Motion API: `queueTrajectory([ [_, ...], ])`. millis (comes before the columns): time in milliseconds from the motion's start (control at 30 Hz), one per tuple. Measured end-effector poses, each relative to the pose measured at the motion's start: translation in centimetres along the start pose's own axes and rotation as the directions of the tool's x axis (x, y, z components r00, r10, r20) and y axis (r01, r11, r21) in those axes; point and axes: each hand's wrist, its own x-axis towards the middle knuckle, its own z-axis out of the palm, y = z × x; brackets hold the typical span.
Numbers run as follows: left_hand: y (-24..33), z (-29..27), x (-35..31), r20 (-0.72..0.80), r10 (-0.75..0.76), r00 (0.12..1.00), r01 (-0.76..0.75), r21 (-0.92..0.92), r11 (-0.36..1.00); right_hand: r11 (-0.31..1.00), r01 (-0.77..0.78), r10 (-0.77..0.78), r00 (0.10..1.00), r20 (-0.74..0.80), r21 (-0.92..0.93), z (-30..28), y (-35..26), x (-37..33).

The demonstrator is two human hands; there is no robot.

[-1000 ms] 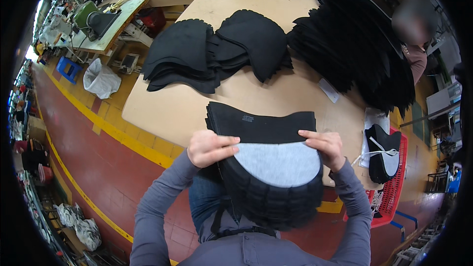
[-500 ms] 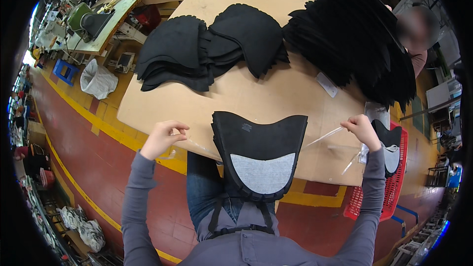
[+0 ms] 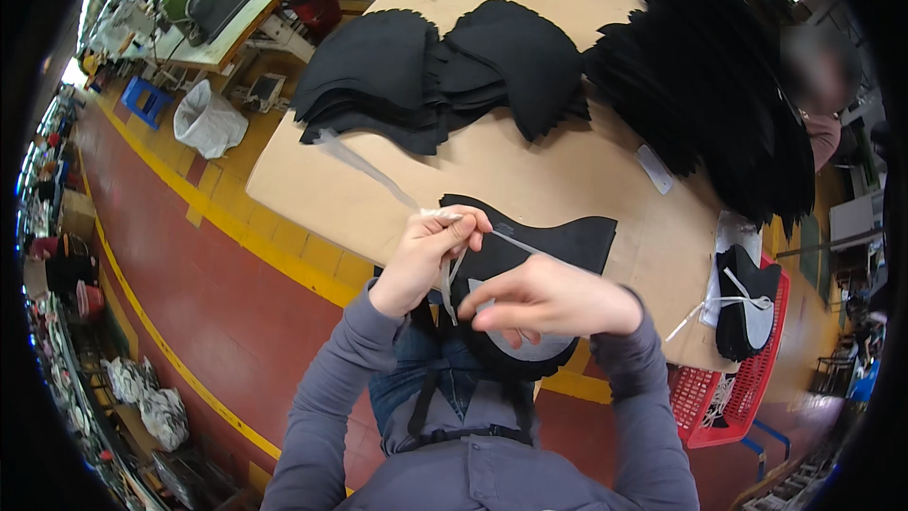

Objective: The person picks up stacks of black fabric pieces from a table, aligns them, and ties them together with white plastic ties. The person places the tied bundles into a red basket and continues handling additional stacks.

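In front of me, at the table's near edge, a stack of black cut pieces (image 3: 572,238) with a light grey curved patch (image 3: 539,352) lies partly under my hands. My left hand (image 3: 421,260) is closed, pinching a thin whitish translucent strip (image 3: 369,168) above the stack's left side. One length of the strip trails up and left, short ends hang below the fingers, and another length runs right across the stack. Over the patch, my right hand (image 3: 558,298) has its fingers apart near the hanging ends. I see nothing gripped in it, though some fingers are hidden.
Piles of black pieces (image 3: 369,66) cover the far side of the tan table (image 3: 331,199), with a larger heap (image 3: 700,95) at right. A red basket (image 3: 705,407) stands beside the table's right edge, near a tied bundle (image 3: 742,308). Another person (image 3: 823,132) is behind the heap.
My hands were wide apart, each with an end of the strip on either side of the stack. They have come together over it; the strip is now gathered in my left hand.
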Motion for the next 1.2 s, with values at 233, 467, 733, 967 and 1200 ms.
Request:
queueTrajectory([
  [233, 0.9, -0.8, -0.7, 0.019, -0.024, 1.000, 0.025, -0.078, 0.997, 0.957, 0.259, -0.287, 0.786, -0.547, -0.129, 4.5, 8.3, 5.7],
  [467, 0.8, -0.7, -1.0, -0.044, -0.041, 0.998, 0.038, -0.059, 0.998, 0.875, 0.329, -0.469, 0.757, -0.456, -0.355, 5.0, 7.7, 7.2],
  [733, -5.6, -2.2, -3.1, -0.083, -0.071, 0.994, 0.066, -0.060, 0.996, 0.690, 0.497, -0.008, 0.733, -0.681, 0.527, -2.4, 5.5, 6.1],
  [967, -5.0, -0.2, -2.0, -0.357, 0.072, 0.931, 0.039, 0.296, 0.954, 0.727, 0.002, -0.447, 0.760, -0.472, -0.686, 1.8, 7.4, 4.1],
  [1200, -5.1, -3.2, -2.3, -0.048, -0.141, 0.989, 0.144, 0.066, 0.987, 0.446, 0.218, -0.762, 0.601, -0.241, -0.868, 1.4, 6.5, 4.5],
])
